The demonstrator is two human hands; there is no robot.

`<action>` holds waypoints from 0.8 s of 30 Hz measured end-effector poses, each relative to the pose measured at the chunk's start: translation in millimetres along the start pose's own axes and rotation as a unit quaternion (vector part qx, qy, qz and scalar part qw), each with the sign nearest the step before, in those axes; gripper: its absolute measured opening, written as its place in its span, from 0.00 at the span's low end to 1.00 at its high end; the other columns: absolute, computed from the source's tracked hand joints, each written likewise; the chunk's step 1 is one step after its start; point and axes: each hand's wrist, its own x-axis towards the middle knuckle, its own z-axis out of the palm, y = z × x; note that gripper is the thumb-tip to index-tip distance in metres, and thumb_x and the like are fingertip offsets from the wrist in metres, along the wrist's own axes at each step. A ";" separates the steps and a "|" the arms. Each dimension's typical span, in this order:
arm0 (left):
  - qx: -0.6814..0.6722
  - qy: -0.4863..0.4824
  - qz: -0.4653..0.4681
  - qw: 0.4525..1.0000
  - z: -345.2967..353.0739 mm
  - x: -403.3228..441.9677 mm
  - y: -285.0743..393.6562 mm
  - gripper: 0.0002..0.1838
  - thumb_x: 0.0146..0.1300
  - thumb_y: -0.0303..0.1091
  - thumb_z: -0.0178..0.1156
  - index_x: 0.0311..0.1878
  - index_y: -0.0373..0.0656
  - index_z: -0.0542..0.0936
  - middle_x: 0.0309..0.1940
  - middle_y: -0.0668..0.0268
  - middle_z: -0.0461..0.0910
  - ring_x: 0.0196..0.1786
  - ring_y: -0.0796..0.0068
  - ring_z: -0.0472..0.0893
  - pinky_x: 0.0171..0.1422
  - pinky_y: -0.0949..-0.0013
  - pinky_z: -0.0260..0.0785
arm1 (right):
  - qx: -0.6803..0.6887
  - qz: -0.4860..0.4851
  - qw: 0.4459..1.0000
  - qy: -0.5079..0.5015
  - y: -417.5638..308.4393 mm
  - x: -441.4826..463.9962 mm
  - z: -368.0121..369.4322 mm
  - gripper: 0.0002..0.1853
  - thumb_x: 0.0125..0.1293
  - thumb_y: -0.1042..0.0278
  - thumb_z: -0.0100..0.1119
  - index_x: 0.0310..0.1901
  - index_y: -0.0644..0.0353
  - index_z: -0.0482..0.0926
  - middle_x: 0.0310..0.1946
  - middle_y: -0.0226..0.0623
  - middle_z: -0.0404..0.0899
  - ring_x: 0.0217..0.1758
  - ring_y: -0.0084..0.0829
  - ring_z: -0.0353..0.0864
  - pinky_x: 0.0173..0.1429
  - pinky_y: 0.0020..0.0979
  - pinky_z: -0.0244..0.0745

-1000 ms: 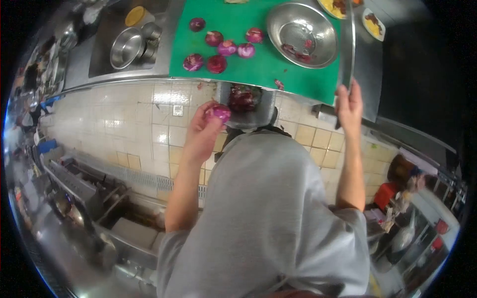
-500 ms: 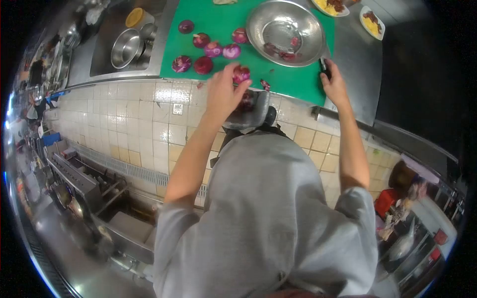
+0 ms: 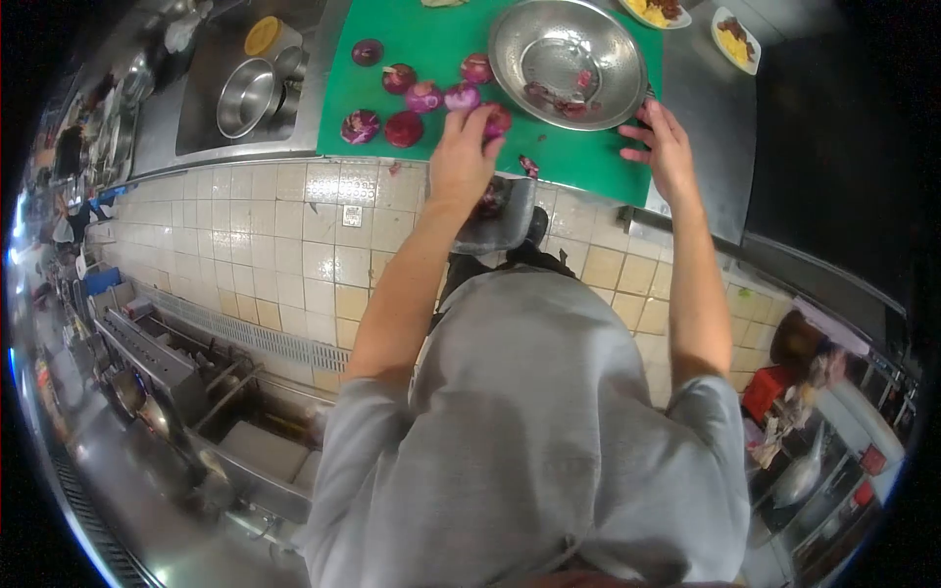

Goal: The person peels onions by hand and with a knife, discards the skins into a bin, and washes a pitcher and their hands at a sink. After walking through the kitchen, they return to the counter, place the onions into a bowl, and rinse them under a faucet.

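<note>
My left hand (image 3: 465,157) curls its fingers around a red onion (image 3: 499,120) at the near part of the green cutting board (image 3: 559,157). Several more red onions (image 3: 403,128) sit on the board just beyond and to the left of it. At the right edge of the board, my right hand (image 3: 667,147) has its fingers spread, beside the rim of a metal bowl (image 3: 506,83). A few dark red onion scraps (image 3: 561,104) lie in the bowl. A small dark piece by my right fingertips is too unclear to name.
Two white dishes of yellow and brown food (image 3: 735,41) stand on the steel counter (image 3: 711,147) at right. A steel pot (image 3: 247,98) and a yellow-lidded tub (image 3: 265,36) are at left. Below the board's edge, a grey bin (image 3: 498,225) holds dark scraps.
My left hand and the onion have shifted slightly right and away from me. My right hand, earlier closed around a black handle, has let go and spread its fingers.
</note>
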 end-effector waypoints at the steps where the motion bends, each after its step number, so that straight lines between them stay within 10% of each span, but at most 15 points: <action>1: -0.012 -0.003 0.000 1.000 -1.2 -0.5 2.5 0.28 0.58 0.36 0.72 0.62 0.49 0.77 0.59 0.56 0.75 0.57 0.47 0.79 0.57 0.52 0.76 | 0.018 0.026 0.999 -0.007 -5.1 0.4 6.0 0.37 0.74 0.47 0.59 0.71 0.70 0.65 0.63 0.47 0.75 0.55 0.36 0.82 0.43 0.33 0.86; 9: -0.030 0.071 0.056 0.995 -18.9 -10.1 -1.7 0.30 0.60 0.29 0.70 0.66 0.42 0.73 0.65 0.50 0.72 0.63 0.49 0.77 0.62 0.57 0.76 | 0.087 0.074 0.993 -0.006 17.9 23.1 37.8 0.16 0.72 0.69 0.56 0.54 0.72 0.73 0.46 0.45 0.82 0.37 0.32 0.86 0.34 0.27 0.87; 15: -0.140 0.126 0.155 0.970 -80.8 13.3 51.8 0.25 0.66 0.25 0.64 0.66 0.40 0.74 0.65 0.49 0.73 0.63 0.56 0.78 0.62 0.64 0.76 | 0.089 0.008 0.996 0.004 -6.0 -37.2 37.4 0.19 0.72 0.72 0.52 0.58 0.77 0.69 0.50 0.52 0.81 0.44 0.40 0.88 0.33 0.28 0.91; 17: -0.154 -0.008 0.190 0.970 -82.0 26.0 74.1 0.25 0.68 0.30 0.62 0.68 0.40 0.73 0.66 0.48 0.73 0.66 0.52 0.76 0.67 0.59 0.72 | 0.070 -0.009 0.997 -0.014 -14.5 -58.5 40.0 0.20 0.73 0.72 0.50 0.62 0.77 0.68 0.52 0.54 0.81 0.46 0.41 0.88 0.33 0.30 0.91; 24: 0.130 0.020 0.258 0.957 -44.6 31.4 99.0 0.32 0.72 0.46 0.56 0.75 0.43 0.66 0.76 0.49 0.61 0.77 0.39 0.60 0.79 0.37 0.52 | 0.052 -0.097 0.992 -0.067 -30.9 -114.4 84.6 0.19 0.75 0.67 0.53 0.62 0.66 0.70 0.51 0.42 0.82 0.42 0.32 0.87 0.32 0.32 0.88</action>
